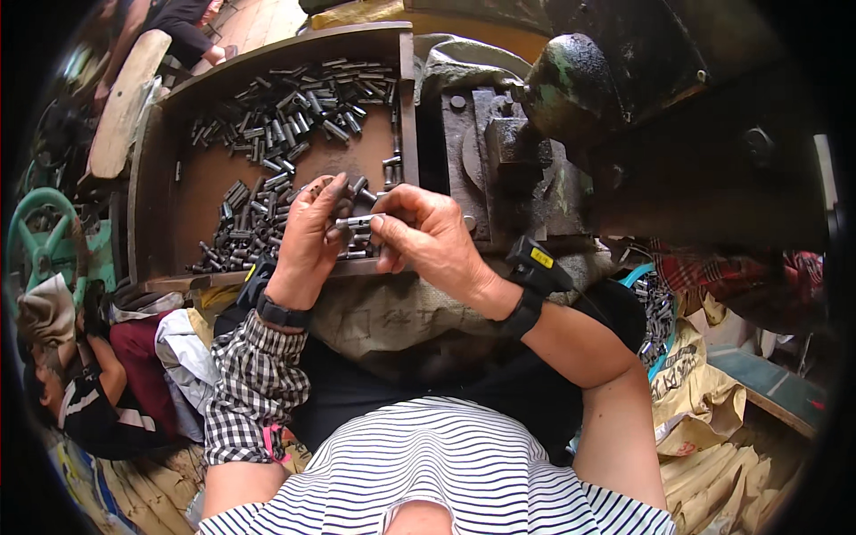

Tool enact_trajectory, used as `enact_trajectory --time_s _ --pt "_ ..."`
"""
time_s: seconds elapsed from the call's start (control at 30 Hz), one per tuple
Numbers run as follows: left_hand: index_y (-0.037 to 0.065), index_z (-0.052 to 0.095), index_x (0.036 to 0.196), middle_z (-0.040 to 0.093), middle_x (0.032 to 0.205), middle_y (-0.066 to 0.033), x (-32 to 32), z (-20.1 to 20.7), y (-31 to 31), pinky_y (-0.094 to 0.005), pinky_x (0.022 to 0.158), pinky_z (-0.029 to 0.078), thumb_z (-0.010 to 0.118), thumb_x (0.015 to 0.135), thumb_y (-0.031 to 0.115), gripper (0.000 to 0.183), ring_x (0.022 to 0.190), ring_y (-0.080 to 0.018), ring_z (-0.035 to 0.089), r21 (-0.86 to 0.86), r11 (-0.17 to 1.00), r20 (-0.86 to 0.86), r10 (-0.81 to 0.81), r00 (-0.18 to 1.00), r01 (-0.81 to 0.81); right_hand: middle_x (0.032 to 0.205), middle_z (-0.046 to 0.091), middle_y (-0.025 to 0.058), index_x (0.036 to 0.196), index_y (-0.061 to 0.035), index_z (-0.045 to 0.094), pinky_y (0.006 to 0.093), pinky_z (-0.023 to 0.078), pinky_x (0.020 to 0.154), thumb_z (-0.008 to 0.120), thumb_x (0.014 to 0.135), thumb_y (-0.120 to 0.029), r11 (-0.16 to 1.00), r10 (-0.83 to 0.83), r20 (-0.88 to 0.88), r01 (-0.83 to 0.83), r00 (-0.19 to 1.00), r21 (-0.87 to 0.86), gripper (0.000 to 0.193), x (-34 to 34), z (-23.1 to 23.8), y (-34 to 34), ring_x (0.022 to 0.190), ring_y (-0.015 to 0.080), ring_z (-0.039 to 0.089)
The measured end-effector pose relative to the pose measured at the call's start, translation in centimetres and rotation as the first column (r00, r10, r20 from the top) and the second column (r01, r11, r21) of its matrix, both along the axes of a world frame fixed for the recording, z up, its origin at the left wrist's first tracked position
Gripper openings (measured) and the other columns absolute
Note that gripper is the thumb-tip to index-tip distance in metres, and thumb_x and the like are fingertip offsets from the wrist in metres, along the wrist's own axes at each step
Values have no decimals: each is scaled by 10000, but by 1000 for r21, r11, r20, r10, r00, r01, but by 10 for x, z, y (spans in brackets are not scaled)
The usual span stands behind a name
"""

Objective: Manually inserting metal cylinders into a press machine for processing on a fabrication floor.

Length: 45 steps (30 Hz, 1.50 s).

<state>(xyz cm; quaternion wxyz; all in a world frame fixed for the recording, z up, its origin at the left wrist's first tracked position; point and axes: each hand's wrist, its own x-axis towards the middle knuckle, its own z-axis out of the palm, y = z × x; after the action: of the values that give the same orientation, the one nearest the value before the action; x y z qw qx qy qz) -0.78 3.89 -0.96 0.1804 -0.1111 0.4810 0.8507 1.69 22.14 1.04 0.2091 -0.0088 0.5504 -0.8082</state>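
Note:
A small silver metal sleeve [357,221], slim with a slot in its side, lies level between my two hands above the front of a wooden tray [254,165]. My right hand [437,236] pinches its right end between thumb and fingers. The left end sits against the curled fingers of my left hand [309,227], which is closed around it. Just above, another dark metal sleeve [362,189] shows by the left fingertips; whether they hold it I cannot tell. Loose metal sleeves [290,120] are heaped in the tray, at the back and front left.
A greasy machine [508,147] stands right of the tray. A blue-rimmed container of metal pieces [658,312] is by my right elbow. Another person [98,383] is at the lower left, near a green handwheel [43,234]. Sacking [383,312] hangs below the tray.

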Motion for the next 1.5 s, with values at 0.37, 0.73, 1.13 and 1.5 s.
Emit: enact_trajectory --time_s 0.37,0.73,1.13,1.5 --pt "112 555 827 520 693 57 12 6 26 -176 442 360 636 919 198 150 564 -19 482 27 1000 -53 -2 999 3 711 641 41 893 23 580 212 473 432 589 907 -67 985 18 -161 10 987 174 92 15 -5 -12 519 89 622" --pt "53 575 942 607 761 -40 2 12 11 -211 488 476 578 954 195 142 573 -101 587 22 991 -16 -135 991 135 707 626 55 904 16 581 195 455 400 604 916 -91 993 -115 -58 116 992 15 110 -12 1 11 462 74 567" --pt "-20 603 1060 668 865 -79 -4 15 11 -220 574 528 629 922 120 198 687 -127 652 -58 961 -106 -276 955 271 677 628 57 879 26 587 208 431 376 613 885 -114 994 -106 -14 106 994 37 143 -14 -13 15 447 83 570" --pt "-3 591 1052 640 863 -57 -5 6 11 -232 573 526 628 914 79 164 663 -119 620 -17 977 -85 -213 973 213 714 639 81 999 44 548 243 462 447 617 892 -150 957 -83 8 78 997 281 232 25 33 32 534 100 599"
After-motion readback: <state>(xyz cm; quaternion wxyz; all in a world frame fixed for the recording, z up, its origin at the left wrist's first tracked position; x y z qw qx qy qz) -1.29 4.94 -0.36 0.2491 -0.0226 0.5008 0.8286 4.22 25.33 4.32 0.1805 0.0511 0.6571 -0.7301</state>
